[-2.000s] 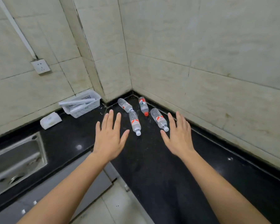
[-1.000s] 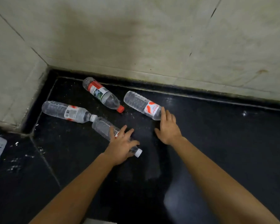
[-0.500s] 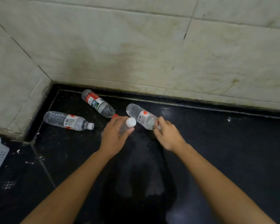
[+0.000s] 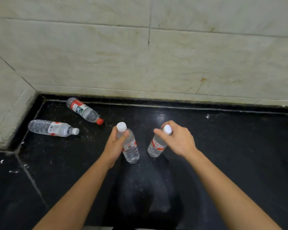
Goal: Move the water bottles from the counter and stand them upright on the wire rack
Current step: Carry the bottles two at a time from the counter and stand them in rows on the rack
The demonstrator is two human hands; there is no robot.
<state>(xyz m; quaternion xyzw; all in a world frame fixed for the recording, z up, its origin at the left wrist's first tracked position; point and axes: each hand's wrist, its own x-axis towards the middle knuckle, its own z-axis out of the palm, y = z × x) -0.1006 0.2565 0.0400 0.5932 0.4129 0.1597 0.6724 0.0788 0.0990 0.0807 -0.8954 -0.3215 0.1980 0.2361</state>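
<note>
Four bottles over the black table [image 4: 239, 146]: two lie flat at left, the white-capped bottle [image 4: 51, 128] and the red-capped bottle [image 4: 83, 110] (nearer the wall [image 4: 140, 63]); the left hand [image 4: 114, 145] has its grip wrapped round the third bottle [image 4: 131, 151] below its cap; the right hand [image 4: 178, 140] has its grip curled round the neck of the fourth bottle [image 4: 156, 146].

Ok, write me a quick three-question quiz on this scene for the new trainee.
1. How many bottles lie flat on the counter?
2. True or false: the left hand holds a blue-capped bottle.
3. The right hand grips its bottle: A, at the base; B, by the cap; C, at the label?
Key: 1. Two: red-capped bottle, white-capped bottle left of it. 2. False: white cap. 3. B.
</note>
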